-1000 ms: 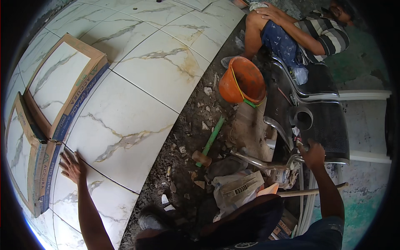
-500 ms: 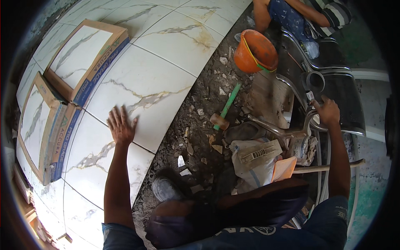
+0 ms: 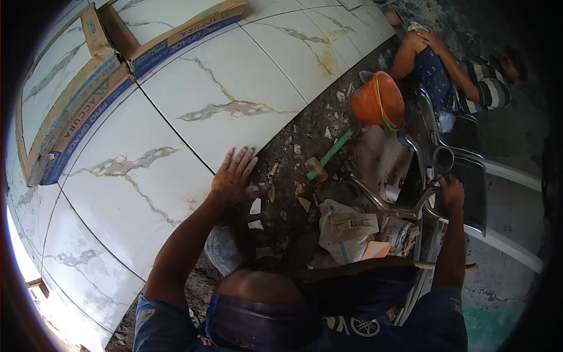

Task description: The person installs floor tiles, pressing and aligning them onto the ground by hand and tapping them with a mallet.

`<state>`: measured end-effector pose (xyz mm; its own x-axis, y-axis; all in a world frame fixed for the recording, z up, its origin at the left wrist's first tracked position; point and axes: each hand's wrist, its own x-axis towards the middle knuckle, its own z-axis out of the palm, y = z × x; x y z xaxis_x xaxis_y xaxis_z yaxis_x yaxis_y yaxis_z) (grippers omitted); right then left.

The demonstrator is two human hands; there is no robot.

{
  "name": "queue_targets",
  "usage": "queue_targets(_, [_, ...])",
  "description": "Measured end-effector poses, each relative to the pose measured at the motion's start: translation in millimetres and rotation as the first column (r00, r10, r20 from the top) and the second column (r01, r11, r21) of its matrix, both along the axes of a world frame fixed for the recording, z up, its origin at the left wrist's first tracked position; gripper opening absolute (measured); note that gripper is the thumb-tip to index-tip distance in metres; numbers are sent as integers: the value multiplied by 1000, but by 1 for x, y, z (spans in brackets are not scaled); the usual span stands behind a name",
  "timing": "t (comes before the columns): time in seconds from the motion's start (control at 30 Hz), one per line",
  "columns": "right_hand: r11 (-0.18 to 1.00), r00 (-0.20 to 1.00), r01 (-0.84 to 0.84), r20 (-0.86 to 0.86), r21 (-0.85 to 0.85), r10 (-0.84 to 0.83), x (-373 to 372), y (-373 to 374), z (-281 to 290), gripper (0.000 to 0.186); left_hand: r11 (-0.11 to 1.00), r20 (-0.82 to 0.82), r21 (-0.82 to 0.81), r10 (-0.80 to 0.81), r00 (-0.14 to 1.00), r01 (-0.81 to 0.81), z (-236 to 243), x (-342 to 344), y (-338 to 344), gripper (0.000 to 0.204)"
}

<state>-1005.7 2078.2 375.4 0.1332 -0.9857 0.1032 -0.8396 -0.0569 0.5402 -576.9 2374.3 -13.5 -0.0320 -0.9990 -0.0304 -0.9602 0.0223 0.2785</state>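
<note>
My left hand lies flat on the edge of the white marbled floor tiles, its fingers slightly spread and nothing in it. Beside it runs a strip of dirt and broken tile pieces. On the right, my right hand grips the curved metal armrest of a black bench seat. A mallet with a green handle rests on the dirt between my hands. Near my legs is a pale sack with a flat, handled trowel-like tool on top.
Two open cardboard boxes of tiles stand on the tiled floor at the upper left. An orange bucket sits on the dirt farther off. Beyond it, another person sits by the bench seats. A wooden stick pokes out beside my right forearm.
My left hand has moved from the middle of a tile rightward to the tiles' edge. My right hand stays on the armrest. The view has turned, and the other person's hand now shows at the knee.
</note>
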Motion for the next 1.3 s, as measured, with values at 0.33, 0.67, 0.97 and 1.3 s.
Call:
queue_targets(0.33, [1000,1000,-16,-13,-13,16,6,4,0,61,984,-61,20,179,982,-178,-5,17,54,83])
queue_targets(0.67, [1000,999,24,35,1,-24,-1,-5,-1,56,981,-65,129,155,986,-146,11,20,88,84])
queue_targets(0.97, [996,1000,-7,25,-94,9,-10,-12,-8,57,996,-69,66,56,996,-51,1,7,-28,88])
queue_targets(1.3, [998,1000,10,23,-68,-9,-1,-10,-7,55,998,-60,-36,45,997,-47,-14,-19,-138,81])
